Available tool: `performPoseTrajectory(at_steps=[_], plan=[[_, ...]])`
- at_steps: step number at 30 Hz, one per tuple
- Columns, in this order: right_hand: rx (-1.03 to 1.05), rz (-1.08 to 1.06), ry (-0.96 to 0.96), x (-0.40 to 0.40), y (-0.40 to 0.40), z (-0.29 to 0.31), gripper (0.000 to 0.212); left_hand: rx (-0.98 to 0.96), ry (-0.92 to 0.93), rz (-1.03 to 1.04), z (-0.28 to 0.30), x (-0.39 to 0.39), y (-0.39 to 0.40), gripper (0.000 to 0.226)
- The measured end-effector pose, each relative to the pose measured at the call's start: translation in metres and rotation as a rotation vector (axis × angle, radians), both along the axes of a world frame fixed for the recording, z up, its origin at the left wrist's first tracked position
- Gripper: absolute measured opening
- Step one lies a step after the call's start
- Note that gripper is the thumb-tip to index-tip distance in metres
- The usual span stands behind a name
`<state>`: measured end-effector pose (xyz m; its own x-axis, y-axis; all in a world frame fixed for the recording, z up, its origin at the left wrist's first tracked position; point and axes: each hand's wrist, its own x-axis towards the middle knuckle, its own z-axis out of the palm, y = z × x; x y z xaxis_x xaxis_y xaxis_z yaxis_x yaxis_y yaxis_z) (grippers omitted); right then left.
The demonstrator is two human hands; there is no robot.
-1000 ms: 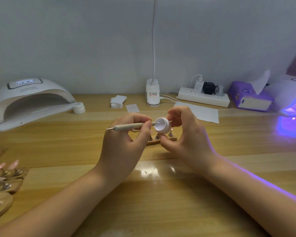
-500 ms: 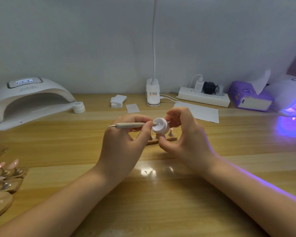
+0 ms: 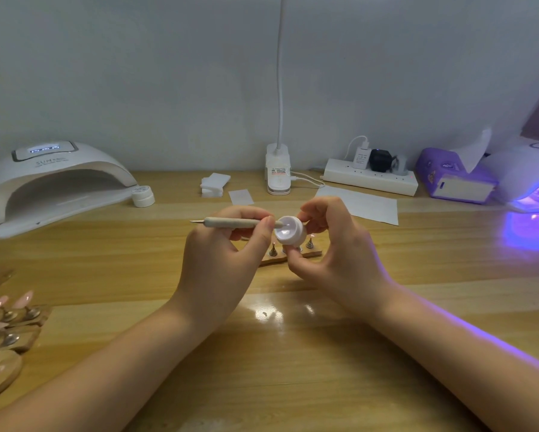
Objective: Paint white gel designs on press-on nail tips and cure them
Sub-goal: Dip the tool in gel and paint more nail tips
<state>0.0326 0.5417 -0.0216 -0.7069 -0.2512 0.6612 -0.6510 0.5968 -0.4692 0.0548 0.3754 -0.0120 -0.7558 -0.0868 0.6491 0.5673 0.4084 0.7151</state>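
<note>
I judge we're early on: my left hand [image 3: 221,263] pinches the brush [image 3: 231,222], its tip dipped in the gel pot [image 3: 290,233] gripped by my right hand [image 3: 333,257], above the nail stand [image 3: 293,255], with painting and curing still ahead.

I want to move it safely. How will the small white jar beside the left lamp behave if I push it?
The small white jar looks low and wide, so it will probably slide, not tip. It seems light. On the glossy table it may slip easily.
</note>
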Motion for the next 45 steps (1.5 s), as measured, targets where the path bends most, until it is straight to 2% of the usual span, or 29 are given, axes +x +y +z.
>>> performPoseTrajectory(at_steps=[14, 20, 25, 32, 45], plan=[[0.009, 0.003, -0.004, 0.001, 0.000, 0.000, 0.052, -0.003, -0.027, 0.010, 0.000, 0.000, 0.000, 0.004], [-0.065, -0.012, -0.045, 0.001, 0.000, -0.001, 0.053, 0.180, -0.090, -0.023, 0.007, 0.000, -0.001, 0.007], [-0.128, -0.023, -0.071, 0.000, -0.001, 0.000, 0.057, 0.378, -0.197, -0.038, 0.012, -0.002, -0.001, 0.010], [-0.113, -0.004, -0.020, 0.000, 0.000, 0.000, 0.068, 0.531, -0.403, -0.050, 0.008, -0.010, -0.004, 0.025], [-0.176, 0.002, -0.074, -0.001, 0.001, 0.000, 0.060, 0.635, -0.534, -0.105, 0.004, -0.017, -0.007, 0.048]])
